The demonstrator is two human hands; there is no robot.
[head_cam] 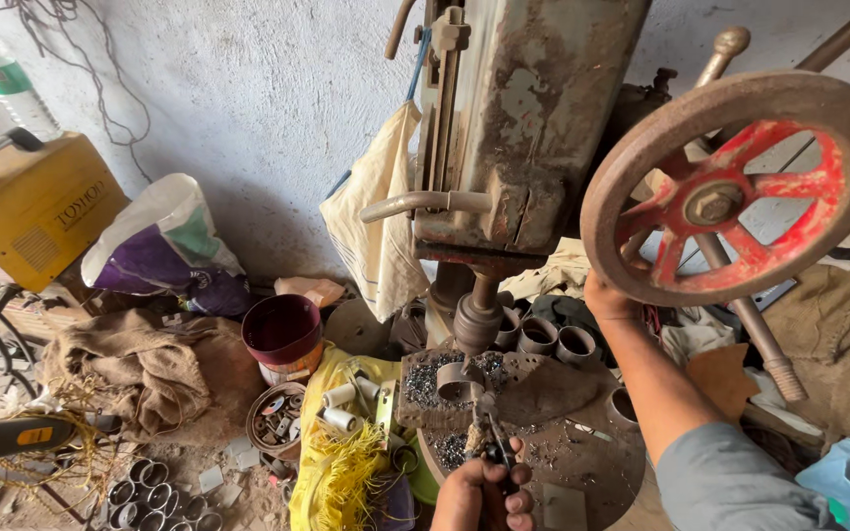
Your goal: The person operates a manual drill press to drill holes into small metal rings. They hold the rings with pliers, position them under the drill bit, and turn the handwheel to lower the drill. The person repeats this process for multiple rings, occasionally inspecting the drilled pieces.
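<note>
My left hand (484, 497) is at the bottom of the view, closed around a pair of pliers (492, 447). The plier jaws hold a short metal ring (457, 379) on the drill press table (582, 462), right under the chuck (478, 320). Metal shavings lie around the ring. My right hand (610, 298) grips the lower left rim of the rusty hand wheel with red spokes (730, 187) on the machine's right side. My arm in a grey sleeve reaches up to it from the lower right.
Several more metal rings (553, 339) sit behind the chuck, and others lie on the floor (154, 492). A maroon bucket (282, 329), a yellow sack (336, 462), burlap (140, 364), a yellow welding machine (36, 206) and a hanging cloth bag (381, 226) crowd the left.
</note>
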